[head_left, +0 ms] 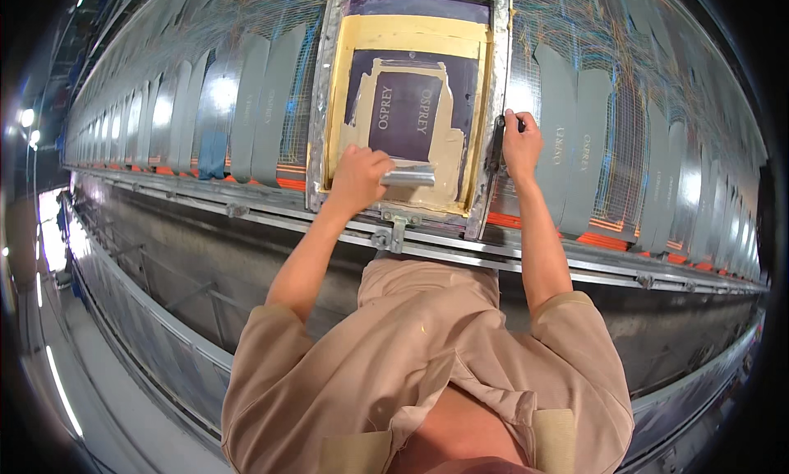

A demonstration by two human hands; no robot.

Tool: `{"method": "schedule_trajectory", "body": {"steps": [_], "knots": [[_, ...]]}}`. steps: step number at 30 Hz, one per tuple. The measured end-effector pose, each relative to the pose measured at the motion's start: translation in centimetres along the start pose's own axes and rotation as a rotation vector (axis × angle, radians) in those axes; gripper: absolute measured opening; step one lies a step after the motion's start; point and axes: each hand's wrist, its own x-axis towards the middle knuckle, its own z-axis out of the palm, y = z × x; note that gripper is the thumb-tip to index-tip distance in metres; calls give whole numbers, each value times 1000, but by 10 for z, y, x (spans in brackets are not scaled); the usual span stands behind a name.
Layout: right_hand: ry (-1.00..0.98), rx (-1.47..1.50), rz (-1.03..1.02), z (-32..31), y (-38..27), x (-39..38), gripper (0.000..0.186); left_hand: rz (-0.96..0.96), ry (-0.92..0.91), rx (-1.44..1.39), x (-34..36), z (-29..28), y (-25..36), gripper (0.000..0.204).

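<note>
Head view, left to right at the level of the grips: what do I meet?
Grey panels on the left → left grip → silver bar → right grip → grey panels on the right.

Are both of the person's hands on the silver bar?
No, only the left hand grips the silver bar; the right hand is at the black handle on the right of the frame.
</note>
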Motion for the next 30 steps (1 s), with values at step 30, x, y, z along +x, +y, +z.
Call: {"method": "schedule_trajectory", "body": {"steps": [30], "knots": [[391,-358,200,-252,143,-148,25,188,71,23,101,11,-77,27]]}}
